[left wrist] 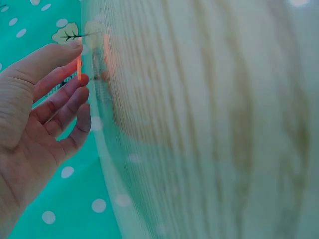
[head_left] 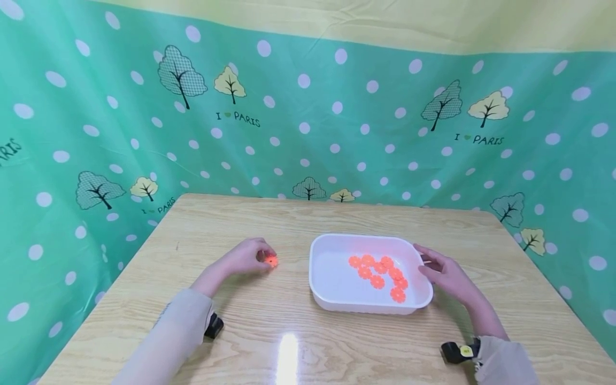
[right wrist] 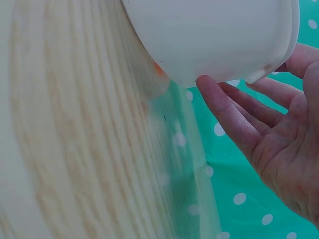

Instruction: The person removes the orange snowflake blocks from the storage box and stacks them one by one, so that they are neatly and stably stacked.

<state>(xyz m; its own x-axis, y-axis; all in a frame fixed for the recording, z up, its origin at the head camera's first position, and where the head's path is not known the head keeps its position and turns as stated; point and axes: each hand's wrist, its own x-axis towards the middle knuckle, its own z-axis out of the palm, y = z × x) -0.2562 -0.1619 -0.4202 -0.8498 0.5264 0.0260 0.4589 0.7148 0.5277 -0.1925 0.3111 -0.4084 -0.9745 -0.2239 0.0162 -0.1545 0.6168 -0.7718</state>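
Observation:
My left hand (head_left: 248, 256) pinches an orange flower-shaped disc (head_left: 271, 261) between thumb and fingertips, low over the table left of a white plastic tub (head_left: 332, 306). In the left wrist view the disc (left wrist: 79, 67) stands edge-on, its reflection showing in the shiny tabletop. Several like orange discs (head_left: 377, 282) lie flat inside the tub, mostly toward its right half. At the tub's right end, my right hand (head_left: 445, 272) holds the rim. The right wrist view has fingers (right wrist: 215, 97) against the tub's outer wall (right wrist: 214, 40), with part of the hand hidden behind the rim.
The wood-grain table (head_left: 269, 342) reflects a bright light near its front. A green dotted curtain (head_left: 289, 155) hangs behind and beside it. Black wrist cameras (head_left: 214, 326) sit at both sleeves.

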